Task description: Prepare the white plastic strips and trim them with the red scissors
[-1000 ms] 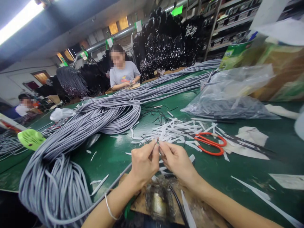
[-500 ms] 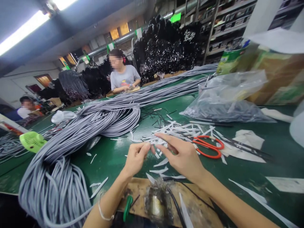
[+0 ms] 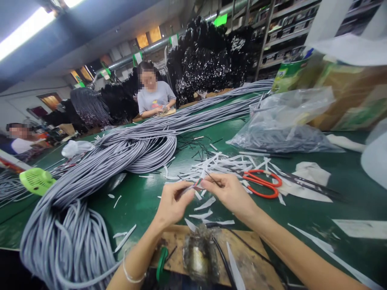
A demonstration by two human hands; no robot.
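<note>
My left hand (image 3: 174,203) pinches the stripped end of a grey cable (image 3: 190,188) above the green table (image 3: 142,199). My right hand (image 3: 230,192) meets it fingertip to fingertip, pinching a thin black sleeve piece (image 3: 212,179) at the cable's tip. The cable trails down left past my wrist toward the big grey cable bundle (image 3: 90,193). White paper strips (image 3: 223,163) lie scattered just beyond my fingers. Red-handled scissors (image 3: 261,183) rest to the right of my right hand.
A wooden board with a small metal fixture (image 3: 198,253) sits near my body. A clear bag of grey pieces (image 3: 287,129) lies far right, a green fan (image 3: 36,180) at left. One person (image 3: 154,96) works across the table, another (image 3: 18,139) at far left.
My right hand, spread open half a second ago, has closed into a pinch and come back to the cable tip. My left hand kept its hold on the cable end.
</note>
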